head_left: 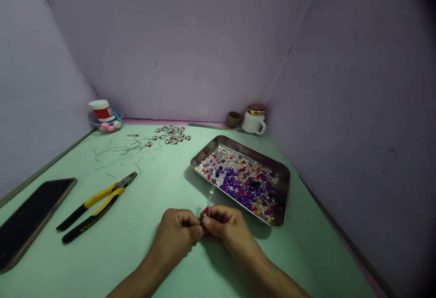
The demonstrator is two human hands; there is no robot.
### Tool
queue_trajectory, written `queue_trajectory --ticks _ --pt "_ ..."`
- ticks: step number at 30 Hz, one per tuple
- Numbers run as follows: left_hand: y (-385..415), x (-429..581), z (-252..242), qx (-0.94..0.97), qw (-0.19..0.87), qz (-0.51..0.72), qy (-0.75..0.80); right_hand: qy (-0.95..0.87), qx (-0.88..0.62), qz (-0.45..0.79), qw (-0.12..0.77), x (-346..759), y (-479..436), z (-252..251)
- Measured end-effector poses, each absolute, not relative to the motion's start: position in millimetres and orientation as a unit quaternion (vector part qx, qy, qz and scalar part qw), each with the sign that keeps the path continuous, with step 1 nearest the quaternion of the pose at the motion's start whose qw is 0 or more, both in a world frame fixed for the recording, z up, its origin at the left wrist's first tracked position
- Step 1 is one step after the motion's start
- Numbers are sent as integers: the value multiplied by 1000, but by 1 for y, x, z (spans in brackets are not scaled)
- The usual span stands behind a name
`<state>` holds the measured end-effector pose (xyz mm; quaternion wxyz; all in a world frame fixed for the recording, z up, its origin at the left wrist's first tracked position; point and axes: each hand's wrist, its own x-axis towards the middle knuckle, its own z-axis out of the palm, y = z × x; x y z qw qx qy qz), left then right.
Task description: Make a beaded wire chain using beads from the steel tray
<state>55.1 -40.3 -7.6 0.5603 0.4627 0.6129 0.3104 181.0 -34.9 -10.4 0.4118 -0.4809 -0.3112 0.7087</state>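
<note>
A short bead strand (210, 196), with clear and white beads and a red one near its lower end, reaches up from my fingertips towards the tray's near edge. My right hand (229, 229) is closed in a pinch at the strand's lower end, beside the red bead. Against those fingertips, my left hand (177, 230) is also closed in a pinch; whatever sits between its fingers is hidden. Just beyond my hands, a metal tray (281, 189) holds loose purple, red, clear, black and pearly beads.
Yellow-and-black pliers (102, 202) and a phone (32, 218) lie at left. Behind are wire pieces (131, 147) and several beaded rings (172, 134). A bowl (92, 118) with a white-and-red tub (102, 111), a brown cup (234, 120) and a lidded white mug (252, 121) stand at the back.
</note>
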Motion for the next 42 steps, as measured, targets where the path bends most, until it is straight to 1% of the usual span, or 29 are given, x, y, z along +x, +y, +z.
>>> queue_trajectory --ticks 4,8,14,20,29,33,37,39,42 --pt "-40 55 -7 466 559 312 611 -319 -485 701 415 181 -34 -16" --pt "-40 55 -7 473 550 310 614 -307 -494 687 436 181 -33 -19" --pt "-42 56 -11 497 533 303 614 -309 -490 672 461 183 -34 -7" --pt "-43 56 -15 517 511 301 618 -316 -490 668 463 185 -35 -4" --pt "-45 57 -13 524 507 292 619 -320 -475 676 463 186 -36 -5" --pt "-44 57 -10 526 505 293 618 -298 -475 676 478 186 -34 -2" --pt "-40 54 -1 542 504 302 600 -316 -473 685 454 187 -34 2" --pt "-39 52 4 545 514 305 587 -340 -471 688 435 188 -34 3" --pt "-40 51 7 544 537 303 569 -350 -471 686 429 188 -34 2"
